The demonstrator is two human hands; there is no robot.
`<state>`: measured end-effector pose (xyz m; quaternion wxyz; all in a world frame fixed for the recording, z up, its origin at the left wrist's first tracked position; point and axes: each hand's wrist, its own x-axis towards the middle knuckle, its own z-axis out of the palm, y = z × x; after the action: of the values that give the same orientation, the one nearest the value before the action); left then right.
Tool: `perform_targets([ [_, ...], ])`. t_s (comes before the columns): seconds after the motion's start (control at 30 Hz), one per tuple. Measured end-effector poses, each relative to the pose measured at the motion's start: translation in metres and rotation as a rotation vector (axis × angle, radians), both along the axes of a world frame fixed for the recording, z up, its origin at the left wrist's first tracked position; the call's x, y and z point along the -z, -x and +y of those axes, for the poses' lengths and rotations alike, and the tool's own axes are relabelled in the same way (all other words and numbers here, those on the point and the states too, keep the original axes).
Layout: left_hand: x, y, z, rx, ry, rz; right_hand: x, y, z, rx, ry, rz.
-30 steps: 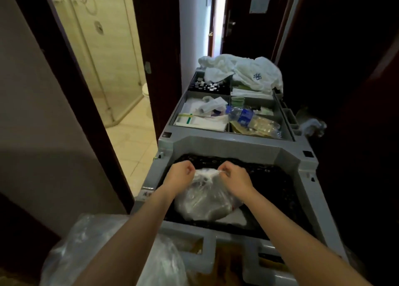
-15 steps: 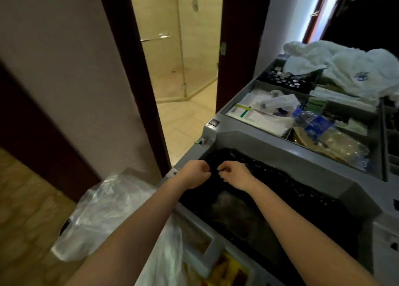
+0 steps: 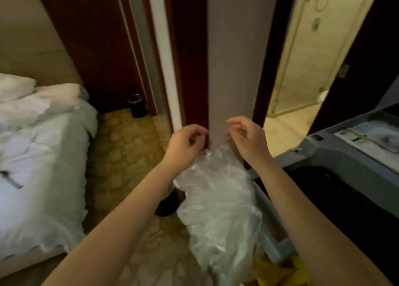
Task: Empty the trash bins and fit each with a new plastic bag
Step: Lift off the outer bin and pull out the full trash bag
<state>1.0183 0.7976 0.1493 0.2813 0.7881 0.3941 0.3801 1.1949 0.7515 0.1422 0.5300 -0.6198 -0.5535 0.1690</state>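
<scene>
A crumpled clear plastic bag (image 3: 218, 210) rises from the floor beside the grey housekeeping cart (image 3: 336, 156). It partly covers a black trash bin (image 3: 167, 206). My left hand (image 3: 186, 143) hovers at the bag's top with fingers curled and seems to pinch its edge, though blur hides the contact. My right hand (image 3: 246, 136) is just right of the bag's top, fingers loosely bent and apart, gripping nothing that I can see. A second small black bin (image 3: 137, 105) stands by the dark wood wall. The cart's black-lined trash compartment (image 3: 345, 199) lies under my right forearm.
An unmade bed (image 3: 38, 156) with white linen fills the left. A grey wall corner (image 3: 233, 59) stands straight ahead. The tiled bathroom doorway (image 3: 302, 80) opens at the right. Patterned carpet (image 3: 121, 156) runs between bed and cart.
My view swung left from the cart to the room. Both hands left the cart's black trash compartment, where the tied bag dropped in, and now hover at the top of the clear bag.
</scene>
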Motion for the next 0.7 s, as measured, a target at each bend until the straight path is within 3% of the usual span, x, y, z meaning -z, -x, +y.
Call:
perform_targets([
  [0.23,0.002,0.204,-0.008,-0.275,0.019,-0.026,-0.006,0.178,0.025,-0.219,0.018,0.063],
  [0.43,0.026,0.357,-0.008,-0.445,0.096,-0.056,0.008,0.316,0.050,-0.422,0.111,0.000],
  [0.7,0.042,0.466,0.035,-0.530,0.162,-0.045,0.023,0.430,0.124,-0.605,0.152,-0.189],
])
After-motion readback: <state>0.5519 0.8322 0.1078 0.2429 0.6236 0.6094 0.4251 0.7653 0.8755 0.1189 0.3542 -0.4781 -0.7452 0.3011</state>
